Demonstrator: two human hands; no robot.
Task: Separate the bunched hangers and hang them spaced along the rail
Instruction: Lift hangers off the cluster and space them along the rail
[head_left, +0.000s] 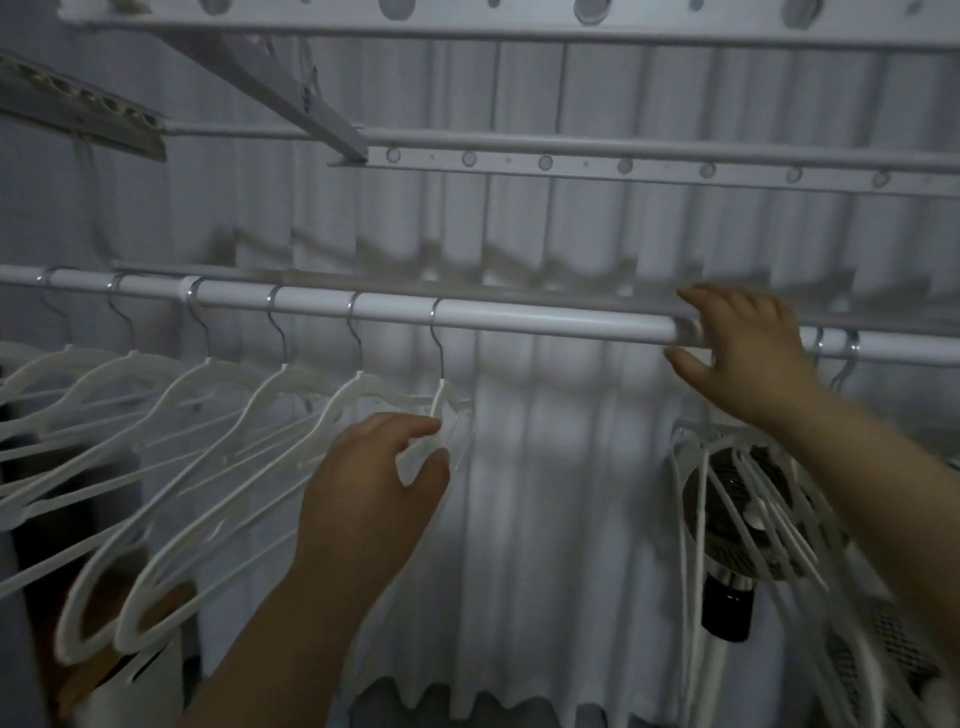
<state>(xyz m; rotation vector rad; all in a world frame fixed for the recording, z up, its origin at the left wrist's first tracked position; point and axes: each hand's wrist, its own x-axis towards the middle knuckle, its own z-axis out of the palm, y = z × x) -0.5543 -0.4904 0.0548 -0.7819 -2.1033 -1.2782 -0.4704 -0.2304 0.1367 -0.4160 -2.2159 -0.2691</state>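
Dim, cool grey light all round, hardly any colour. The rail (545, 319) catches a soft sheen along its middle, and below it the curtain (545, 467) glows palest. Above the rail, jagged shadows sit on the curtain. Under the rail's right end the bunched hangers (753, 525) smear with blur. The left hand (374, 483), pinching a hanger (442, 402), and the right hand (748, 348) at the rail are soft-edged. The wide lens bows the rail.

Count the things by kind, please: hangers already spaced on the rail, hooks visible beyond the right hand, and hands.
Spaced hangers on the rail: 6
Hooks visible beyond the right hand: 2, others may be hidden
Hands: 2, the left hand pinching the sixth hanger
Total: 10
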